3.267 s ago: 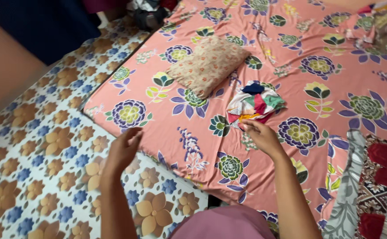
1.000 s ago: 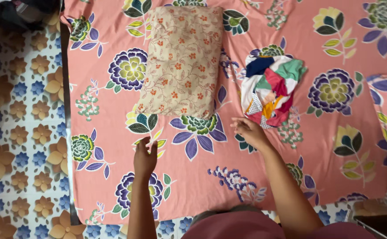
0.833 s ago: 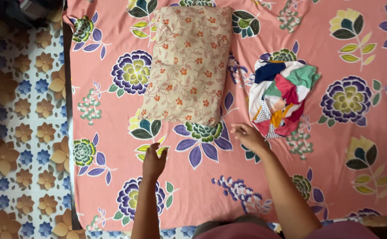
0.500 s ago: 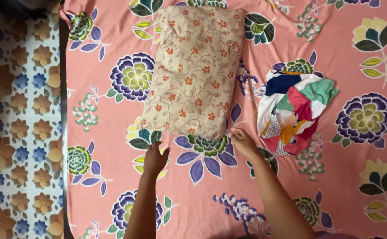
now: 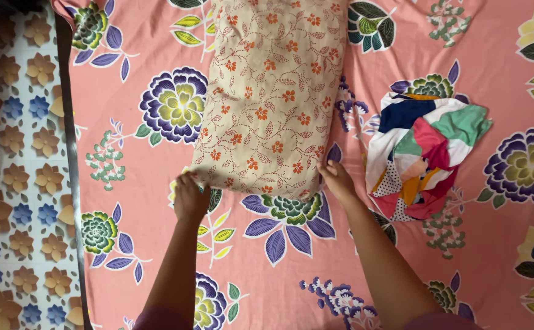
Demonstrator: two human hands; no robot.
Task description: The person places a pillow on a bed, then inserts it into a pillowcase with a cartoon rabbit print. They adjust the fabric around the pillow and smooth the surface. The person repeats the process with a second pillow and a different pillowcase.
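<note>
Both bare forearms reach up over the pink bedsheet with purple flowers [image 5: 157, 256]. The left hand [image 5: 190, 197] grips the near left corner of the beige pillow with orange flowers [image 5: 273, 91]; the right hand [image 5: 337, 180] pinches its near right corner. Just right lies a crumpled multicoloured cloth [image 5: 422, 153]. The flower-patterned floor [image 5: 16, 183] shows at far left.

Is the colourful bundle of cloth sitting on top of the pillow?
No, the colourful cloth bundle lies on the pink flowered sheet to the right of the pillow, apart from it.
</note>
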